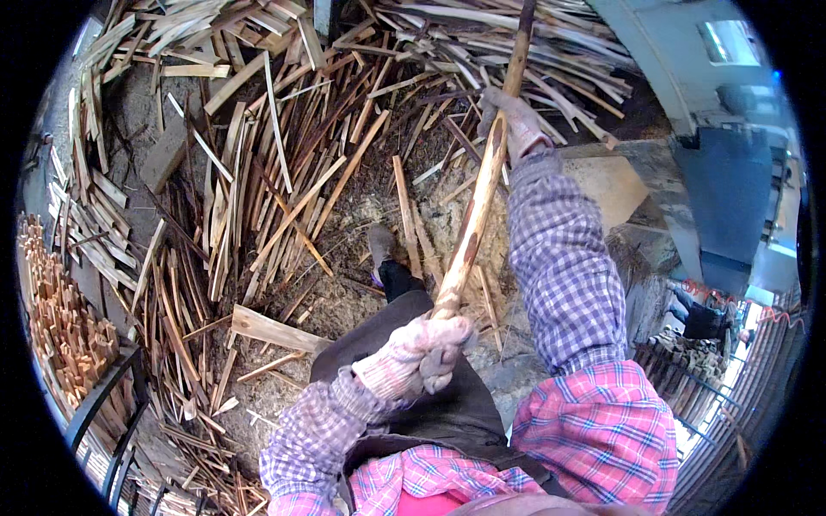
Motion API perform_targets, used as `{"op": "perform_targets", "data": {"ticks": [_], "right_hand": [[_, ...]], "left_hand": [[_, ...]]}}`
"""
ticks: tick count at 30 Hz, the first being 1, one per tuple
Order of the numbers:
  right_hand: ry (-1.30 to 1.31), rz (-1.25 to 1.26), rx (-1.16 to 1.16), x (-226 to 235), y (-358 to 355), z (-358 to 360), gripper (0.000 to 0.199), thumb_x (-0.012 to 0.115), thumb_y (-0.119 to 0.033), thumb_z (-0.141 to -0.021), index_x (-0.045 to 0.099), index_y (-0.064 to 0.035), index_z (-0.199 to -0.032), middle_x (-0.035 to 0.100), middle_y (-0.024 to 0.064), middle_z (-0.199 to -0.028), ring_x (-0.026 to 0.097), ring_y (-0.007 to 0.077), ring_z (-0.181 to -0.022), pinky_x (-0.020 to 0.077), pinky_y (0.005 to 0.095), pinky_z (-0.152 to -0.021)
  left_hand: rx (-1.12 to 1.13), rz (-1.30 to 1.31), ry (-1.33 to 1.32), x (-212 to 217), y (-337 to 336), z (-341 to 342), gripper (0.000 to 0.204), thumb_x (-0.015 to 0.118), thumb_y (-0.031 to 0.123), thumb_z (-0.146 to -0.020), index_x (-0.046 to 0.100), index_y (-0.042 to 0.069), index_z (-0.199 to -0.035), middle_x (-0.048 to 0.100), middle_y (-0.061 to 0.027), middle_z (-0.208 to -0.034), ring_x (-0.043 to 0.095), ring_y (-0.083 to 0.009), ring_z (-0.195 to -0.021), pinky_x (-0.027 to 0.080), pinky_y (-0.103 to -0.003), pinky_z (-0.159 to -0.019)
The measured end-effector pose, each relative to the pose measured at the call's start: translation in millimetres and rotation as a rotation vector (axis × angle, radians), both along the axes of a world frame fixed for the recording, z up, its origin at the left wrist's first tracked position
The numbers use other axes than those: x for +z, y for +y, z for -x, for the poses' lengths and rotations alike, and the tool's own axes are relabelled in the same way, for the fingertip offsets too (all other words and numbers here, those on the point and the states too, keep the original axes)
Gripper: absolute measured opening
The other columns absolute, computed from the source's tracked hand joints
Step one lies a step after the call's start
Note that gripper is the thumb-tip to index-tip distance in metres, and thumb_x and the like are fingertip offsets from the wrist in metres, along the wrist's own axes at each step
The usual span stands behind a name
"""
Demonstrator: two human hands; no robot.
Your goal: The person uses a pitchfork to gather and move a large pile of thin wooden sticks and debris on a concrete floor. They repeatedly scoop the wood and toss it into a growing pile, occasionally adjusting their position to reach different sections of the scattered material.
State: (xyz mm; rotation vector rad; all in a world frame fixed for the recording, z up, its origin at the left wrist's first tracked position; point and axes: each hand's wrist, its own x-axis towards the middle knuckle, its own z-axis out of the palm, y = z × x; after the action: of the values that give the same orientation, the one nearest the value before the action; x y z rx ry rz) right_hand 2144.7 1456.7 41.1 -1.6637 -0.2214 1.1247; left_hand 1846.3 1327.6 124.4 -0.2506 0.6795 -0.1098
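The partly peeled wooden pole (475, 215) slants up above the scattered wood strips (284, 198). It looks stiff and fairly heavy, best held at 2 well-spaced points. The left hand (422, 357), gloved, is closed round its lower end; the right hand (514, 122) curls round it higher up.

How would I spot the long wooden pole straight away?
Start with the wooden strips piled across the upper left. To their right, the left hand and right hand grip a slanting wooden pole. Unlike those flat strips, it is thick, rounded and darkly blotched.
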Motion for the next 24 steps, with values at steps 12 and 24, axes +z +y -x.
{"op": "perform_targets", "data": {"ticks": [12, 24], "right_hand": [[0.122, 0.073, -0.098, 76, -52, 92, 0.023, 0.067, -0.027, -0.079, 0.058, -0.0052, -0.078, 0.053, 0.0018, -0.054, 0.051, 0.0148, -0.038, 0.0464, 0.0278, -0.036], [0.162, -0.094, 0.083, 6, -15, 16, 0.018, 0.06, -0.022, -0.085, 0.055, -0.0052, -0.086, 0.055, 0.0036, -0.063, 0.052, 0.0167, -0.046, 0.0474, 0.0291, -0.045]], "left_hand": [[-0.33, -0.138, -0.032, 46, -47, 93, 0.027, 0.068, 0.026, -0.078, 0.057, 0.003, -0.087, 0.05, -0.0004, -0.056, 0.042, -0.0084, -0.042, 0.033, -0.022, -0.037], [-0.109, -0.128, -0.023, 9, -16, 12, 0.026, 0.061, 0.03, -0.084, 0.053, 0.005, -0.088, 0.044, 0.0042, -0.054, 0.04, -0.0066, -0.04, 0.035, -0.024, -0.034]]}}
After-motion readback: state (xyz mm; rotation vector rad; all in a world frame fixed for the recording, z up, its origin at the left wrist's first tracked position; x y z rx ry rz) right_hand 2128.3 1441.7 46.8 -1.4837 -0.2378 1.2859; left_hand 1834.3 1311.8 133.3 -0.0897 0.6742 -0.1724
